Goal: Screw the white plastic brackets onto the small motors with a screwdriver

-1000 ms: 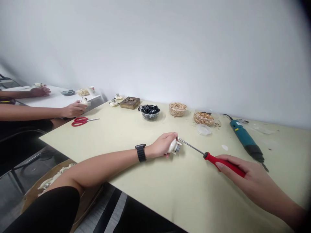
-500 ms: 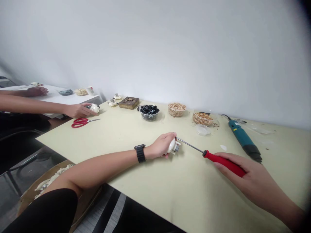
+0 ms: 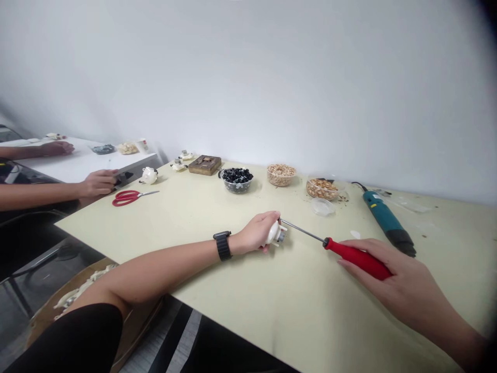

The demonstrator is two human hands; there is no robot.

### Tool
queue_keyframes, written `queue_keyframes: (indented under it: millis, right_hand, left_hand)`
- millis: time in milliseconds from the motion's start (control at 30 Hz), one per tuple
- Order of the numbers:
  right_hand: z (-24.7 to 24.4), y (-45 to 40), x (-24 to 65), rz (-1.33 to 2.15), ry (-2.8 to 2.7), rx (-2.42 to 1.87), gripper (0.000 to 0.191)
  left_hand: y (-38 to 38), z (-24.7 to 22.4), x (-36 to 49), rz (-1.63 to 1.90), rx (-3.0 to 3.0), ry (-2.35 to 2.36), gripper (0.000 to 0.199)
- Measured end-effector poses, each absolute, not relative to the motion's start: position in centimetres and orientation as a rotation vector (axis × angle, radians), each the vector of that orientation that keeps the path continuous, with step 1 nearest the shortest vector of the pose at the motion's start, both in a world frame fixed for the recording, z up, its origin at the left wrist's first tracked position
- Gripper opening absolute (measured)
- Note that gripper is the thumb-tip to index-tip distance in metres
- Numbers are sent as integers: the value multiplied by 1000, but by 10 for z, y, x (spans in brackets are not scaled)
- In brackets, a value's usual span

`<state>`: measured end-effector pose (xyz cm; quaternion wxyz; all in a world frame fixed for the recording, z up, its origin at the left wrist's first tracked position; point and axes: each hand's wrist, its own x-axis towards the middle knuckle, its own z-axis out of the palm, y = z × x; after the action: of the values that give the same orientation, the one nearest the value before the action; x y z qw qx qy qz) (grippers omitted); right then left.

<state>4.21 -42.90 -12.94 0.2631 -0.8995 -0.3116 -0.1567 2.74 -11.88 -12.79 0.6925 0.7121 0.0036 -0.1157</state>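
My left hand (image 3: 255,232) grips a small white plastic part (image 3: 274,234) with a grey piece on its side, held just above the table (image 3: 217,295). My right hand (image 3: 388,277) is wrapped around the red handle of a screwdriver (image 3: 359,257). Its metal shaft points left, and the tip meets the white part close to my left thumb. My fingers hide the exact contact point.
Bowls of black pieces (image 3: 237,180), beige pieces (image 3: 281,175) and brownish pieces (image 3: 322,189) stand along the back. A teal power tool (image 3: 388,220) lies right. Red-handled scissors (image 3: 126,197), a white part (image 3: 149,175) and a wooden block (image 3: 205,165) are left, near another person's hand (image 3: 100,183).
The other person's hand has let go of the white part near the scissors and moved left, off the table. My hands and the screwdriver stay almost in place.
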Motion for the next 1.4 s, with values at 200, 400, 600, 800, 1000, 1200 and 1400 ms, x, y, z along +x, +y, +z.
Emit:
queue_keyframes:
  millis: [200, 400, 600, 800, 1000, 1200, 1400]
  right_hand:
    - [-132, -431, 43, -438, -880, -2409, 31]
    - [-131, -427, 42, -479, -816, -2453, 34]
    - [-130, -427, 42, -429, -727, -2500, 39]
    - [-134, -431, 46, -453, -765, -2463, 42]
    - [-133, -427, 40, -92, -645, -2593, 47]
    - [-128, -425, 35, -112, -713, -2585, 44]
    - [-128, -426, 36, -267, -880, -2462, 32]
  left_hand:
    - [-118, -132, 29, -251, 1585, -1, 41]
    - [-118, -127, 26, -267, 1582, -3, 42]
    - [-119, -125, 26, -273, 1595, 8, 43]
    - [-119, -124, 25, -268, 1584, -7, 43]
    - [-120, -122, 25, -242, 1595, -33, 43]
    - [-120, -121, 25, -247, 1606, -38, 42]
    - [-116, -121, 29, -222, 1584, 6, 44]
